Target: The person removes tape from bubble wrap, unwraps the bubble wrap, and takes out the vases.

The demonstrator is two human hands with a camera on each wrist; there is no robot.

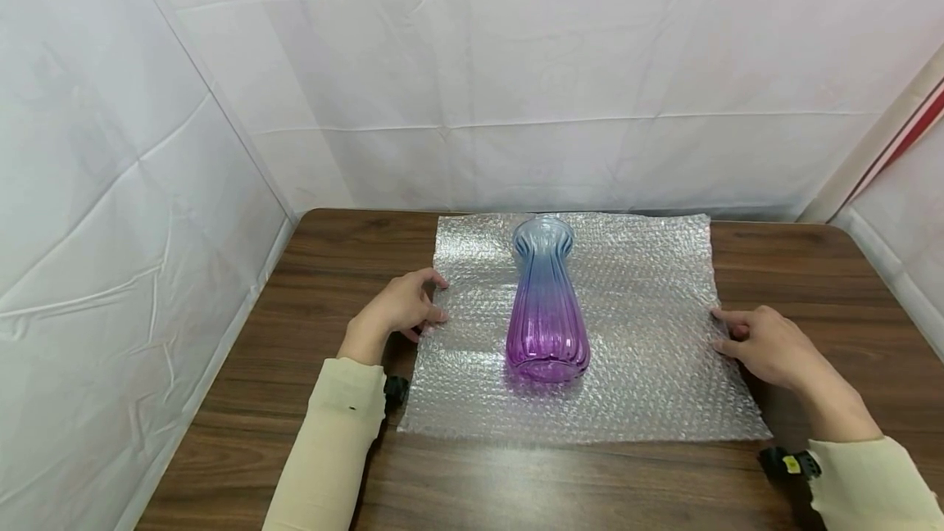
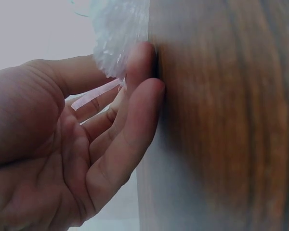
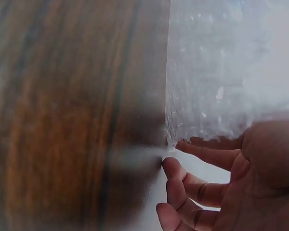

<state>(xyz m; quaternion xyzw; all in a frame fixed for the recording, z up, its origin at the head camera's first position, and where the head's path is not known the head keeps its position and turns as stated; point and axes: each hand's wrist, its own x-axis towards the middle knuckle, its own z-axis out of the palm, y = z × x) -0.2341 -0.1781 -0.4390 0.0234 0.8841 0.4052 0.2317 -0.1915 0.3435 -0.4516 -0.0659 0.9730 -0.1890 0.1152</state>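
Observation:
A ribbed glass vase (image 1: 547, 310), blue at its flared mouth and purple toward its base, lies on its side on a sheet of bubble wrap (image 1: 649, 367). Its mouth points to the far side of the table. At the sheet's left edge, my left hand (image 1: 398, 304) pinches the wrap between thumb and fingers, as the left wrist view also shows. My right hand (image 1: 778, 348) pinches the right edge, its thumb partly hidden by the wrap (image 3: 212, 67) in the right wrist view. Neither hand touches the vase.
The sheet lies on a dark wood-grain table (image 1: 501, 490). White cloth walls (image 1: 472, 64) stand behind and at the left, with a red strip (image 1: 914, 128) at the far right. A dark wrist camera (image 1: 396, 389) sits by the left cuff, another (image 1: 789, 463) by the right.

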